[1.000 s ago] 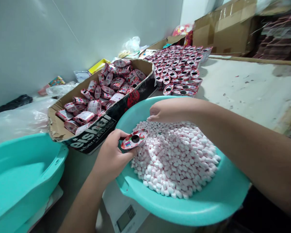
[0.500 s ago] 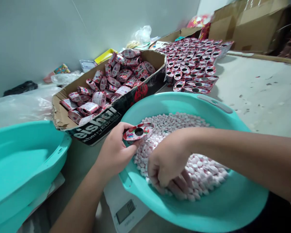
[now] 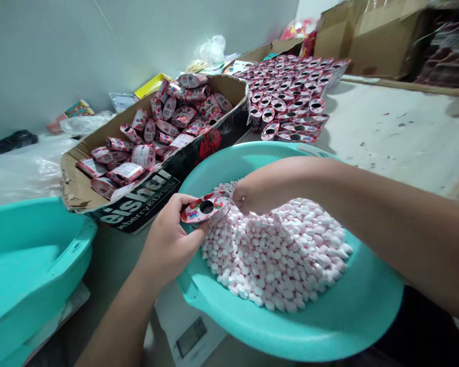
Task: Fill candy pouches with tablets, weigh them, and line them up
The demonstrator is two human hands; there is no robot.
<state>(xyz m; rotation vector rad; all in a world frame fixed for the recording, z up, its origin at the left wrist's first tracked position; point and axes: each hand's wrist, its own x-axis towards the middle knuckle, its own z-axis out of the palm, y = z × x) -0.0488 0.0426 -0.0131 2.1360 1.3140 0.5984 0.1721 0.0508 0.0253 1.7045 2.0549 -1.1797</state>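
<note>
My left hand [image 3: 168, 244] is closed round a small oval red-and-pink container [image 3: 205, 207] with a dark round hole in its top, held over the near rim of a teal basin [image 3: 329, 326]. The basin holds a heap of pink and white tablets [image 3: 286, 255]. My right hand [image 3: 252, 196] reaches across the heap, fingers curled and closed just right of the container's hole; what they hold is hidden.
A cardboard box [image 3: 153, 188] of wrapped packs sits behind the left hand. Several open oval containers [image 3: 290, 102] stand in rows beyond the basin. A second teal basin [image 3: 30, 275] lies at left. A digital scale [image 3: 191, 334] sits under the basin. Cardboard cartons [image 3: 367, 41] stand at the back right.
My right hand rose from the near side of the tablet heap, where it was digging, and moved up to the container's hole. The left hand stayed put with the container.
</note>
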